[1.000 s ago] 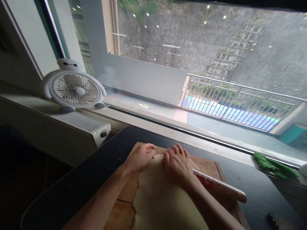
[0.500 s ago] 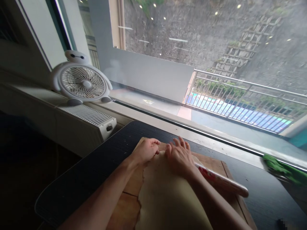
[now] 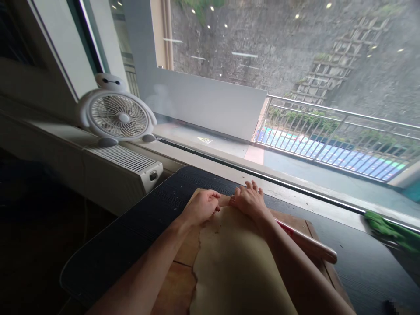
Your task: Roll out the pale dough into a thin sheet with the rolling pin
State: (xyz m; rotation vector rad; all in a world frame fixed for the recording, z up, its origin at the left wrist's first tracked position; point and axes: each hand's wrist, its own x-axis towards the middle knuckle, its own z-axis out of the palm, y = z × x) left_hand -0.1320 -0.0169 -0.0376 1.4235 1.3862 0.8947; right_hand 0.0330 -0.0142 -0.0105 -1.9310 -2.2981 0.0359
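Observation:
A broad, thin sheet of pale dough point(image 3: 236, 258) with a ragged left edge lies over a wooden board point(image 3: 183, 284). At its far left corner my left hand point(image 3: 204, 205) is closed, fingers curled together on the dough's edge; the fingertips are partly hidden. My right hand point(image 3: 251, 200) rests at the far edge of the sheet, its fingers stretched out and apart. To the right, partly behind my right forearm, lies a rolling pin point(image 3: 311, 245) with a red patch. Neither hand touches it.
The board sits on a black table point(image 3: 141, 232) beside a window sill point(image 3: 288, 188). A white fan point(image 3: 123, 118) stands at the left, above a white heater point(image 3: 131, 162). A green cloth point(image 3: 390, 229) lies at the right. Outside runs a metal railing point(image 3: 328, 135).
My right hand has moved slightly away from me and to the right, uncovering more of the dough's far part. My left hand stays at the corner. The view has shifted a little.

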